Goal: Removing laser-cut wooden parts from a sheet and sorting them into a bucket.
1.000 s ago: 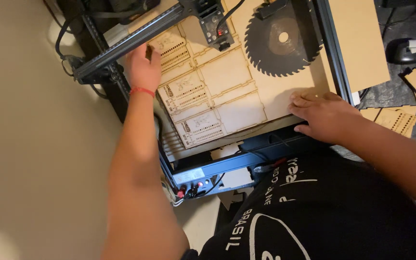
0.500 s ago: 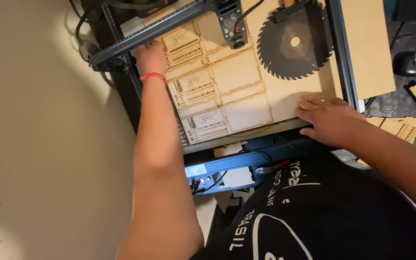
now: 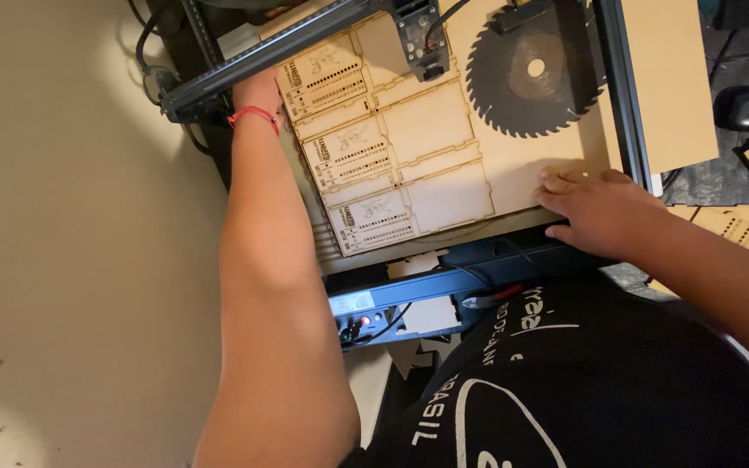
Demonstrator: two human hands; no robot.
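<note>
L hand (image 3: 257, 91) reaches under rail (image 3: 262, 54), fingers hidden, grip can't tell. Ply sheet (image 3: 444, 147) on laser bed, pale tan, cut rectangular panels w/ dark engraved blocks at left. Saw blade (image 3: 532, 69) rests on sheet. R hand (image 3: 600, 208) flat, fingers spread, pressing sheet's near right corner.

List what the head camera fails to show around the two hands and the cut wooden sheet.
- Left hand: fingers hidden under the dark gantry bar; grip unclear.
- Right hand: palm lies flat on the wooden sheet; its underside is hidden.
- Saw blade: top cut off by the frame edge.
- Engraved marks on the panels: too small to make out.
</note>
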